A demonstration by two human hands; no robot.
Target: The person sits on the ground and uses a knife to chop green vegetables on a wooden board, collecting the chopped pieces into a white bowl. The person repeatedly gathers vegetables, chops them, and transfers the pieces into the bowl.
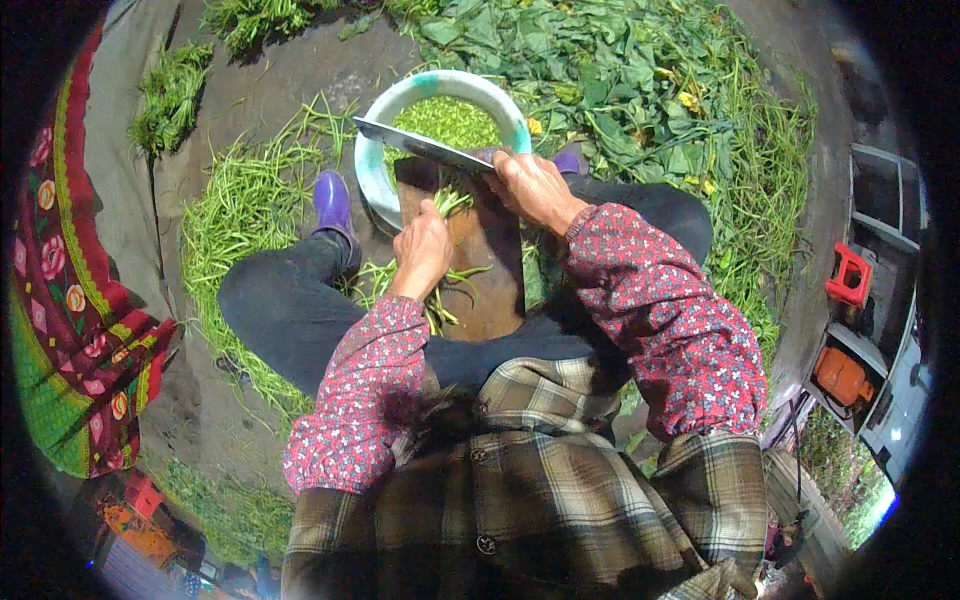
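My right hand [530, 188] is closed on the handle of a large knife [420, 142], whose blade reaches leftward over a pale plastic basin [430, 82] with a green rim patch and chopped greens [440, 118] in it. My left hand [422, 250] grips a small bunch of green stems [450, 200] on a brown board [485, 290] between my legs, just below the blade. Loose stems lie around my left hand on the board.
Piles of long stems [235, 230] lie left, leafy greens [600, 70] back right, and bundles [170, 100] back left. Purple boots [332, 205] flank the basin. A flowered cloth [80, 300] is at far left; a red stool [848, 272] and vehicle [885, 350] are right.
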